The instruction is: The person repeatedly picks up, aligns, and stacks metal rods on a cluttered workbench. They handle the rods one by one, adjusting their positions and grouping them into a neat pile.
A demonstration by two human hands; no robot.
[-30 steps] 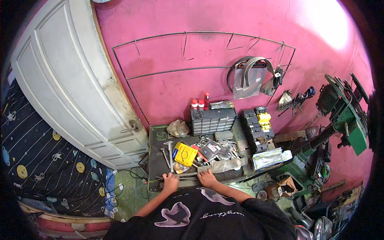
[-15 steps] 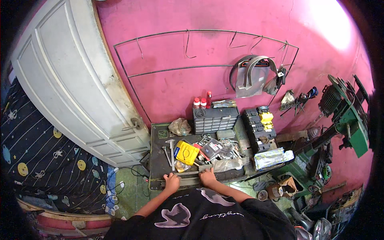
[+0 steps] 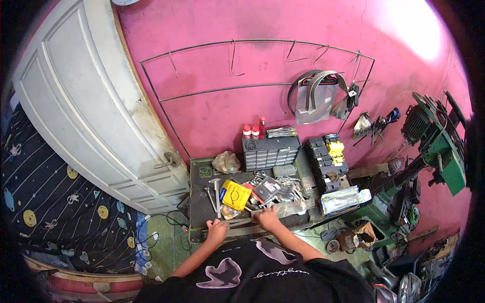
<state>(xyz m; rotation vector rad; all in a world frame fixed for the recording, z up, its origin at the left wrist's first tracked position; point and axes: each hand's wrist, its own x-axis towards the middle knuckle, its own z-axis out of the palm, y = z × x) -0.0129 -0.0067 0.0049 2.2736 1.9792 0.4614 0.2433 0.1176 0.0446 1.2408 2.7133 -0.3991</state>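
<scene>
My left hand (image 3: 216, 231) is at the front edge of the workbench, its fingers curled over the left end of long grey flat strips (image 3: 240, 231). To its right, my right hand (image 3: 268, 220) closes at the strips' other side, close to a second strip stack partly under a clear plastic bag (image 3: 292, 207). The fingertips are small and partly hidden. Just beyond the hands lie a yellow packet (image 3: 235, 194), a small bagged item (image 3: 230, 211), a caliper (image 3: 217, 194) and a slim metal tool (image 3: 209, 197).
Loose metal parts (image 3: 287, 191) and a clear-lidded box (image 3: 267, 188) crowd the bench middle. Behind them are a drawer cabinet (image 3: 272, 157) and a crumpled bag (image 3: 226, 162). Black cases (image 3: 323, 164) and a wrapped package (image 3: 345, 200) sit right. A white door (image 3: 101, 111) stands left.
My right hand has moved slightly right and farther from me, toward the bagged stack. The left hand stays nearly in place. More of the front strips shows between the hands.
</scene>
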